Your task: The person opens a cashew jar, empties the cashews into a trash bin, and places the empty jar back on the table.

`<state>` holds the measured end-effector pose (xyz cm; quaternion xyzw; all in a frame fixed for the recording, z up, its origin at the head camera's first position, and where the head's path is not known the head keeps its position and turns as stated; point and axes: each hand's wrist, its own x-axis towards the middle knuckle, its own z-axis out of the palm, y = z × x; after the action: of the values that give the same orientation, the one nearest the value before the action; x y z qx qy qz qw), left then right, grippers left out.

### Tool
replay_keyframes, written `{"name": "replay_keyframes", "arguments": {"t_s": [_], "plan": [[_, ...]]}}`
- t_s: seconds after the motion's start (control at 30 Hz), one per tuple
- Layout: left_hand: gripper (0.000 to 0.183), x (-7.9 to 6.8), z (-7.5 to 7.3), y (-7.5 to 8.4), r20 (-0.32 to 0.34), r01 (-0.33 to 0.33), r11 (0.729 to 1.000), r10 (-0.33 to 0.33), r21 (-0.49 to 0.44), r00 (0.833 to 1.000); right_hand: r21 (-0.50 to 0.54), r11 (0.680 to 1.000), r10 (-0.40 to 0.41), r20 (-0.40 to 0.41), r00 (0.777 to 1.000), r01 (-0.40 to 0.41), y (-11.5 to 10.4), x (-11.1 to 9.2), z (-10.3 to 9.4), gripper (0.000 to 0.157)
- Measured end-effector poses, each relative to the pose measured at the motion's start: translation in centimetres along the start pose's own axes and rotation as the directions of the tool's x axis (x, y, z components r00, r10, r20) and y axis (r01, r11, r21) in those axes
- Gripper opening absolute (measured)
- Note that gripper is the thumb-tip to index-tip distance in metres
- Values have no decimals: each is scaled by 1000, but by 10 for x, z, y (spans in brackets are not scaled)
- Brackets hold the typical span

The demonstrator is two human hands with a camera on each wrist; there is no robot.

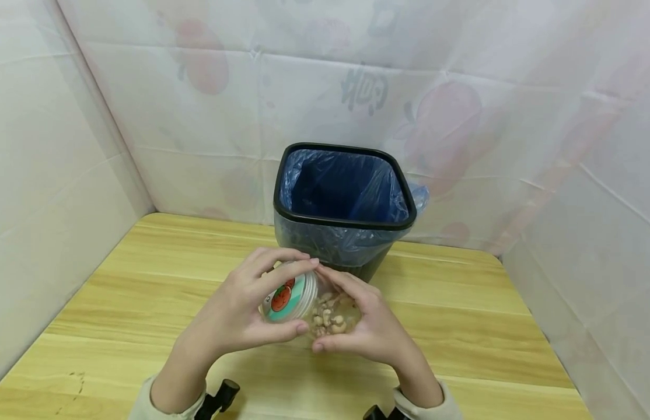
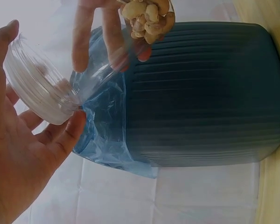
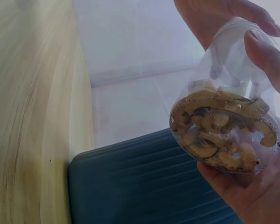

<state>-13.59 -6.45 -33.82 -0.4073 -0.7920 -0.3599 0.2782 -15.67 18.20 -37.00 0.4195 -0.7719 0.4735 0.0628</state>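
A clear plastic jar (image 1: 351, 312) with cashew nuts (image 3: 212, 135) inside lies tilted between the two hands. My right hand (image 1: 376, 328) grips the jar's body, its fingers on the far side and its thumb on the near side. At the jar's left end is a clear lid (image 2: 39, 88) bearing a green label with red fruit pictures. My left hand (image 1: 240, 309) holds this lid round its rim with fingers and thumb. In the right wrist view the nuts gather at the jar's base. Whether the lid is fastened or loose I cannot tell.
Just beyond the hands a dark bin (image 1: 356, 271) with a black rim and a blue plastic bag (image 1: 351, 239) stands on the wooden table (image 1: 146, 303). White printed cloth (image 1: 325, 105) hangs behind the table and at both sides.
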Motion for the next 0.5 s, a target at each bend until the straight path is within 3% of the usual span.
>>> {"name": "replay_keyframes", "arguments": {"t_s": [0.23, 0.5], "plan": [[68, 0, -1, 3, 21, -16, 999, 17, -45, 1000, 59, 998, 24, 32, 999, -26, 2, -2, -4, 100], [65, 2, -1, 2, 16, -64, 995, 65, -73, 998, 93, 996, -9, 64, 998, 3, 4, -2, -5, 98]]}}
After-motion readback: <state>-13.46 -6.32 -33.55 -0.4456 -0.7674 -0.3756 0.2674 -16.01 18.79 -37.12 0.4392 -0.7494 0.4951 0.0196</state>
